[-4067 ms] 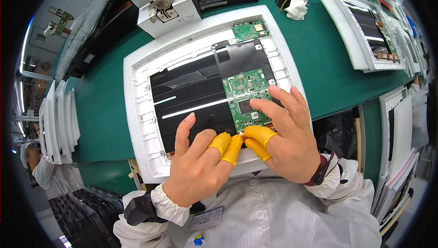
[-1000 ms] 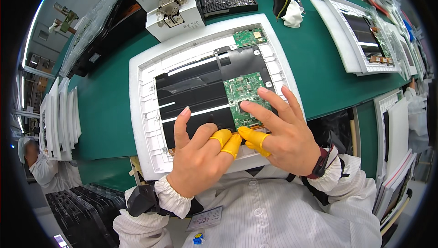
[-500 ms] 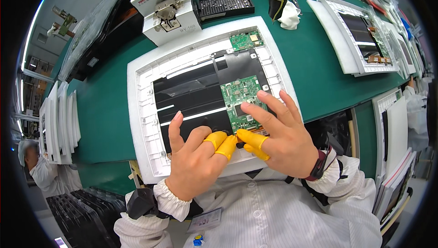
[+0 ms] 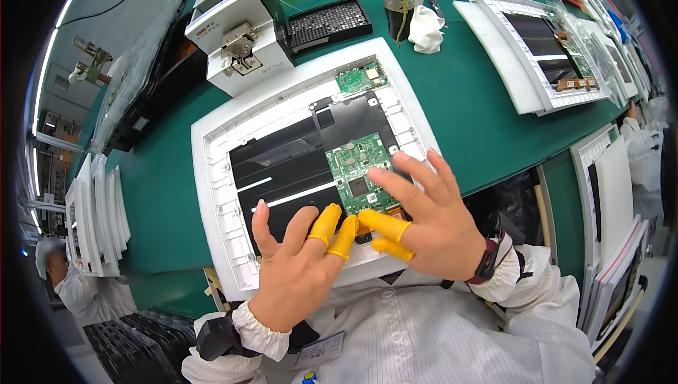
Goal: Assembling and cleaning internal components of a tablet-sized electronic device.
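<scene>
A white plastic frame (image 4: pixel 233 243) lies on a white foam pad (image 4: pixel 201 172) in front of me, with a black panel (image 4: pixel 275 165) inside it. A green circuit board (image 4: pixel 360 154) sits on the panel's right part. At its near edge is an orange flat cable (image 4: pixel 363 230), partly hidden by fingers. My left hand (image 4: pixel 296 271) has yellow finger cots on thumb and index finger; its fingers are spread, the thumb tip touching beside the cable. My right hand (image 4: pixel 448 225), also in yellow cots, has index finger and thumb around the cable, its other fingers raised over the board.
Behind the frame stand a white box-shaped machine (image 4: pixel 247 49) and a black tray of small parts (image 4: pixel 328 25). A crumpled white cloth (image 4: pixel 426 30) lies farther right. Another framed panel (image 4: pixel 540 52) rests at the right. Foam sheets (image 4: pixel 99 214) stand at the left, near another person (image 4: pixel 78 285).
The view has shifted, so the frame appears slightly lower and to the left. My left index finger has moved away from the thumb, and the hands' fingertips have drawn slightly apart.
</scene>
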### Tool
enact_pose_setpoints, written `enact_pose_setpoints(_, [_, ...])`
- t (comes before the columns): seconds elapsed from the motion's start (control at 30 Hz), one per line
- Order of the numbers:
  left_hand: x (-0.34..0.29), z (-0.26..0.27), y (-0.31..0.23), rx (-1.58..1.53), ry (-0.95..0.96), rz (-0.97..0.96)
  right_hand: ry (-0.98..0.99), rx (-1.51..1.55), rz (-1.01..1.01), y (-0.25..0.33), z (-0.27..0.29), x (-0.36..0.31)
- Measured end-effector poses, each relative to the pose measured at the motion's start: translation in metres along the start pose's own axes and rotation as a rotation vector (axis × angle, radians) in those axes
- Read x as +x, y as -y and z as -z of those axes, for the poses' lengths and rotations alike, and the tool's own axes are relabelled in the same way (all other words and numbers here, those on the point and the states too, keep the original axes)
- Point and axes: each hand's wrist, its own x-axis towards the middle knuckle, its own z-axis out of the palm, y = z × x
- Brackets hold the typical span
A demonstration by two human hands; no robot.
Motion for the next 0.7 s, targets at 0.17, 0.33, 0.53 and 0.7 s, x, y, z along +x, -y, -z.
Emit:
enact_pose_setpoints(0.17, [0.001, 0.005, -0.002, -0.029, 0.068, 0.011, 0.053, -0.044, 0.043, 0.002, 0.005, 0.002])
enact_pose_setpoints(0.33, [0.001, 0.006, 0.002, -0.045, 0.054, 0.055, 0.056, 0.009, 0.05, 0.0, 0.002, 0.002])
enact_pose_setpoints(0.53, [-0.012, 0.029, 0.039, -0.241, -0.203, 0.394, -0.237, 0.1, -0.151, -0.041, 0.04, -0.007])
enact_pose_setpoints(0.7, [-0.07, 0.027, 0.103, -0.342, -0.271, 0.572, -0.435, 0.303, -0.253, -0.071, 0.041, -0.015])
